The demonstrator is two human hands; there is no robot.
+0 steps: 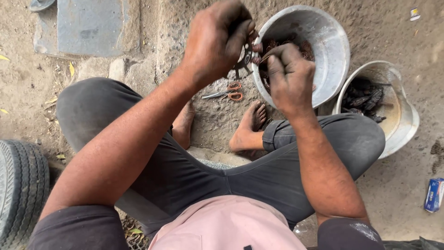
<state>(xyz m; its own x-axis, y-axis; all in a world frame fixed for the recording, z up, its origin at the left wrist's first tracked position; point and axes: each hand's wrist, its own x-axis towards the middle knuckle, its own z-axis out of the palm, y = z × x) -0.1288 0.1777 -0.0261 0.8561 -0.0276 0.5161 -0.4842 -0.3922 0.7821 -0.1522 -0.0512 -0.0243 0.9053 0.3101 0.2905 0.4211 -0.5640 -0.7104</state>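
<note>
Bare, sandy ground (407, 194) with scattered dry leaves lies under us as we sit with knees spread in dark trousers (194, 176), bare feet planted on the dirt. At the far left edge we see a rubber tyre (21, 190), its tread facing us, and above it, at the top left, a flat grey slab (90, 25) set into the soil.

Moving inward, our left hand (215, 41) is raised over the ground, its fingers curled together and pinched on a small dark piece of metal (245, 58) that hangs just below the fingertips; what the piece is we cannot tell, as it is blurred. Below that hand, on the dirt between our feet and the first bowl, lie scissors with orange handles (229, 91).

Our right hand (289, 76) is just beside the left, knuckles up, fingers closed and pinching thin reddish strands where the two hands meet, over the near rim of a tilted grey metal bowl (330, 41). Inside that bowl sits a tangle of copper-coloured wire (305, 46).

Further right, touching the first bowl or very near it, a second metal bowl (402, 125) holds dark, charred-looking scraps (365, 99). At the right edge a small blue and white box (434, 194) lies on the sand, well apart from the bowls.
</note>
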